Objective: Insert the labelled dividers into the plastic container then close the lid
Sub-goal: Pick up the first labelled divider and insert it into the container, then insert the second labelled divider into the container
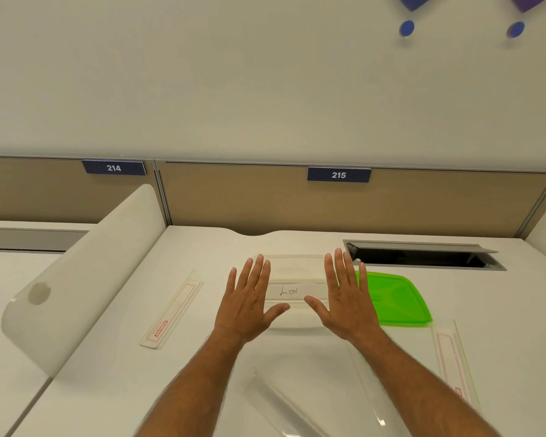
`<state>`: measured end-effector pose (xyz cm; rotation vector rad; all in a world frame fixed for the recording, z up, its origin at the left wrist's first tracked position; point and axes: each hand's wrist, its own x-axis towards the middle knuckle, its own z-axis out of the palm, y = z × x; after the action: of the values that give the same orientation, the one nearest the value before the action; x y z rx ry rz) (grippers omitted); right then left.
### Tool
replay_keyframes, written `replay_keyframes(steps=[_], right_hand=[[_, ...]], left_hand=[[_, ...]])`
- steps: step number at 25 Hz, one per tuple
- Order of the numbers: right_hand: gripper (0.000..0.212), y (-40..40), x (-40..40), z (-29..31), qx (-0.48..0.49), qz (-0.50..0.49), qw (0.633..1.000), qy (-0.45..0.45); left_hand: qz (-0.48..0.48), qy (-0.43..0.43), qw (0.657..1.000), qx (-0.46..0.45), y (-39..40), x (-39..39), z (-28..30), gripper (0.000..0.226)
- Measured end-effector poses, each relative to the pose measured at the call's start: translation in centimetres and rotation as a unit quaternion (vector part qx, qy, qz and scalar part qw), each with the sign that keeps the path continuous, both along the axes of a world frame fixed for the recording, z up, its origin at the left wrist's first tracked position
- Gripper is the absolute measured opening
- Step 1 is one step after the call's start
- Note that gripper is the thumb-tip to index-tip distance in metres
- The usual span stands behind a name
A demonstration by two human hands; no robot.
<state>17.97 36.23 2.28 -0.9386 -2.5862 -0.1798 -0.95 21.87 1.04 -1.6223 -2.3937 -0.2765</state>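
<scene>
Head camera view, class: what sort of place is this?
Probably an open-plan office: numbered plates 214 and 215 on a tan partition, a white desk and a desktop cable hatch.

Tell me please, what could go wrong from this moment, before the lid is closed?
1. The clear container is hard to see on the white desk; the open left hand and right hand might knock it.
2. The dividers lying apart could be forgotten before closing.
3. The green lid lies near the desk's open cable slot; a careless push might send it there.
</scene>
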Motion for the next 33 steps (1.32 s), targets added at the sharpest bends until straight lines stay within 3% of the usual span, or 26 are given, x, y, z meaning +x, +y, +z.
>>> replay_keyframes(steps=[9,14,19,22,27,30,33], right_hand=[[0.09,-4.7,3.3,-2.4,-0.063,0.023,0.997,0.039],[0.088,-9.6,5.2,-3.5,-0.189,0.035,0.981,0.034],[0.074,-12.7,6.9,-4.1,-0.224,0.05,0.971,-0.068],[0.049,-13.5,7.0,-4.3,-0.23,0.06,0.967,-0.089],[0.023,-14.0,6.9,-5.3,-0.192,0.079,0.975,-0.076],[0.018,-13.6,7.1,-6.6,-0.077,0.118,0.99,-0.026],[0.021,-12.9,6.9,-6.3,0.027,0.174,0.983,0.044]], left_hand=[[-0.035,-0.025,0.999,0.015,-4.4,2.8,-1.6,0.092],[-0.094,-0.084,0.992,-0.013,-7.0,4.8,-2.8,0.081],[-0.186,-0.098,0.976,-0.066,-9.6,6.1,-4.9,0.058],[-0.21,-0.073,0.973,-0.063,-10.0,7.0,-5.5,0.046],[-0.205,-0.064,0.976,-0.04,-9.9,8.3,-5.2,0.029],[-0.196,-0.064,0.979,0.0,-9.8,8.5,-5.4,0.02],[-0.18,-0.006,0.98,0.087,-9.3,8.4,-4.9,0.021]])
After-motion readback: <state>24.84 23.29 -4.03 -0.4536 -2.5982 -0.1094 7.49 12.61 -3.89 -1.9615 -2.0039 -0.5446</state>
